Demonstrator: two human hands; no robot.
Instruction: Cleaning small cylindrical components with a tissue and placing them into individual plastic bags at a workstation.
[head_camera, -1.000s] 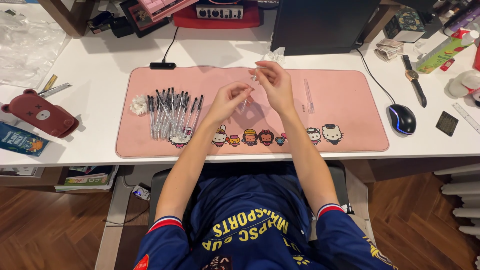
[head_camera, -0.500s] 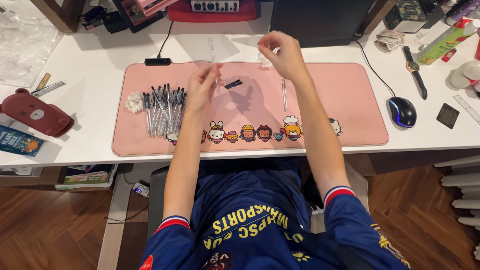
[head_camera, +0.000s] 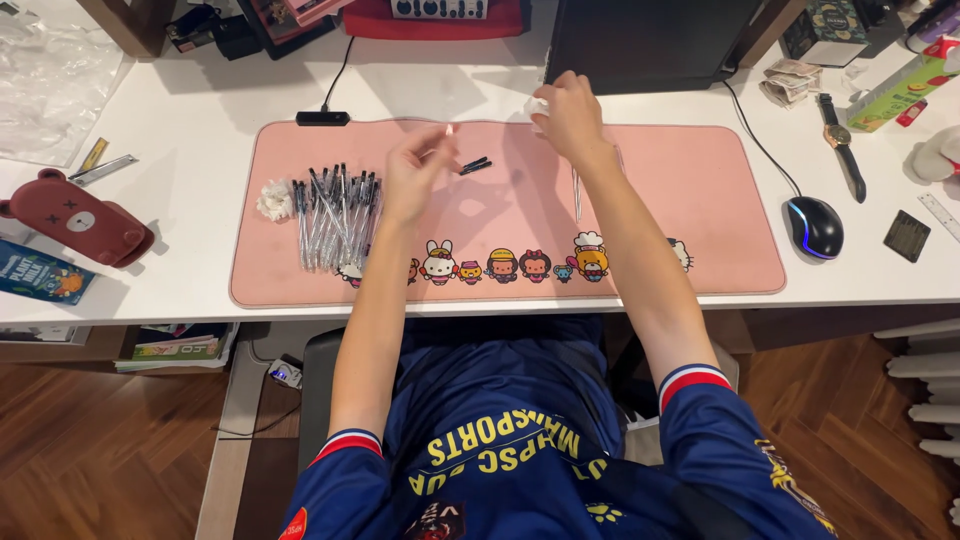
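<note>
Seen from above, over a white surface with a pink desk mat spread across its middle. Left hand raised over the mat just left of centre frame, blurred, fingers loosely curled; cannot tell whether anything is pinched between them. Right hand near the mat's top edge, upper centre of the frame, fingers closed on a small crumpled white scrap. Between the two hands, on the mat, a small black pen part, just right of the left hand and apart from both. Below the right hand, beside the forearm, a thin clear pen tube lying upright in the frame. Left of the left hand, a row of clear pens with black caps lying side by side, with a white crumpled wad at their left end. Elsewhere: a dark red bear-shaped case at the left edge, a black mouse at the right, a wristwatch above it, a dark monitor base at the top.
</note>
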